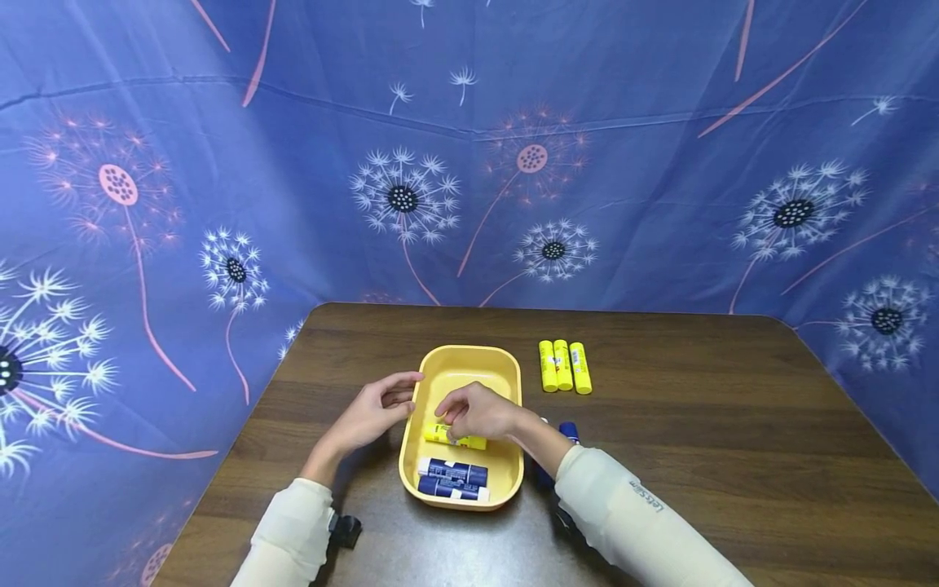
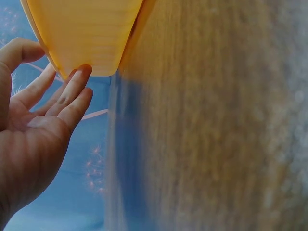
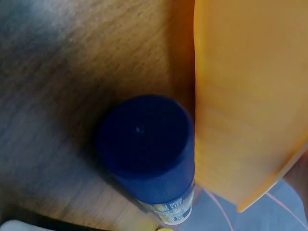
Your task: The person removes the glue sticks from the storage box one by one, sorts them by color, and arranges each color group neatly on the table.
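Observation:
A yellow-orange tray (image 1: 469, 359) stands on the table. My left hand (image 1: 377, 412) is at its left side, fingers extended against the outer wall and rim; the left wrist view shows these fingers (image 2: 77, 82) touching the wall. Inside the tray, my right hand (image 1: 480, 410) pinches a yellow glue stick (image 1: 473, 443) lying crosswise, its fingers curled over it and partly covering it. Nearer the front of the tray, two dark blue glue sticks (image 1: 455, 471) lie side by side.
Three yellow glue sticks (image 1: 562, 365) lie in a row to the tray's right, farther back. Close to the tray's right wall are dark blue glue sticks (image 1: 568, 430), partly hidden by the right forearm; one blue cap (image 3: 144, 139) looms in the right wrist view. A patterned blue cloth (image 1: 469, 204) hangs behind.

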Demonstrator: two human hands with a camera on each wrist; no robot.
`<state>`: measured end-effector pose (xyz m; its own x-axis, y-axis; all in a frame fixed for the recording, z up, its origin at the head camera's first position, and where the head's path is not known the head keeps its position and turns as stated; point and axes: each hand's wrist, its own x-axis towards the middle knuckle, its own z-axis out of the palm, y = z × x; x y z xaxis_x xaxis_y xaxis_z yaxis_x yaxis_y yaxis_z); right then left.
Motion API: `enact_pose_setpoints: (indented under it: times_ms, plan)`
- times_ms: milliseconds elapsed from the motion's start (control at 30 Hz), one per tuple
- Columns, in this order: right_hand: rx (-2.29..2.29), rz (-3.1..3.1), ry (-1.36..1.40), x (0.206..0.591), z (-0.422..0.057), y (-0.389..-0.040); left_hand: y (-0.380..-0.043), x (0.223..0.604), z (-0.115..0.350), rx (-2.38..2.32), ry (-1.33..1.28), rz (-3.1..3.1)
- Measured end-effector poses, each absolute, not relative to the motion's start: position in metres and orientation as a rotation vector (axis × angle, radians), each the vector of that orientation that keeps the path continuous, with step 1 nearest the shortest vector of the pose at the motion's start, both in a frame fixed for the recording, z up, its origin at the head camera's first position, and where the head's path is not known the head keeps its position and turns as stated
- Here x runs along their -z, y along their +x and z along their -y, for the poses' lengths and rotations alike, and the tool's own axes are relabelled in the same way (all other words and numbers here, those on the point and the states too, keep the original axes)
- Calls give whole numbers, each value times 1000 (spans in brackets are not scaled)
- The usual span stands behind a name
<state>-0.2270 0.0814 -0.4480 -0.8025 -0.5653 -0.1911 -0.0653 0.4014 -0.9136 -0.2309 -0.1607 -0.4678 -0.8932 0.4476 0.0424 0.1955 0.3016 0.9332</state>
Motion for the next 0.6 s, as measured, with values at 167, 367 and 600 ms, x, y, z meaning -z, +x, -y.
enact_pose_setpoints:
  times_ms: [167, 367, 600]
  plan:
    - [1333, -2239, -568, 451, -79, -226, -232, 469, 161, -1629, 598, -2344]
    - [1281, -2275, -599, 453, -77, -226, -232, 470, 161, -1621, 596, -2346]
    - [1214, -2321, -645, 453, -76, -226, -232, 470, 162, -1630, 599, -2336]
